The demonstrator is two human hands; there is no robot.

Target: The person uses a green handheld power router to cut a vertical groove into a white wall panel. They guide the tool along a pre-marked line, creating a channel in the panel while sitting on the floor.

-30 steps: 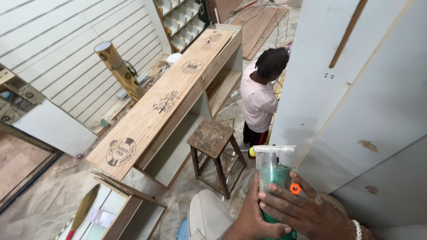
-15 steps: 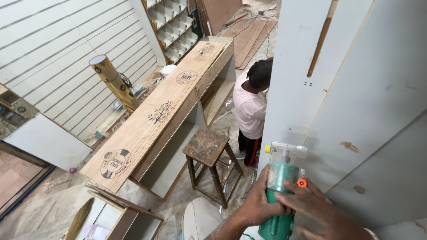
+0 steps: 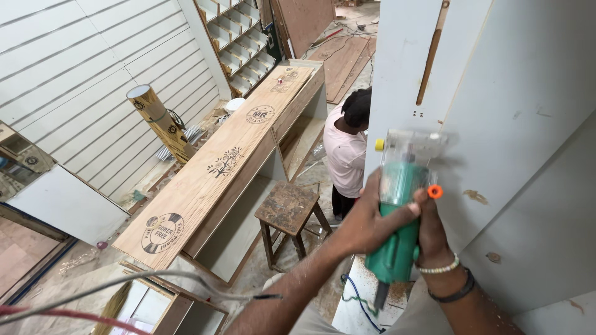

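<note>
Both my hands grip a green trim router (image 3: 397, 217) with a clear base, a yellow knob and an orange knob. My left hand (image 3: 366, 217) wraps its body from the left. My right hand (image 3: 431, 229), with a bead bracelet and a dark band on the wrist, holds it from the right. The clear base presses against a white upright panel (image 3: 496, 93), just below a long narrow slot (image 3: 431, 53) that shows bare wood.
Another person in a pink shirt (image 3: 347, 155) stands below beside the panel's left edge. A wooden stool (image 3: 288, 211) and a long plywood cabinet (image 3: 217, 174) stand lower left. A cord (image 3: 124, 285) crosses the bottom left. Slatted wall panels are at the left.
The router has risen up the white panel, with both hands still around it. The view has shifted upward and closer to the panel.
</note>
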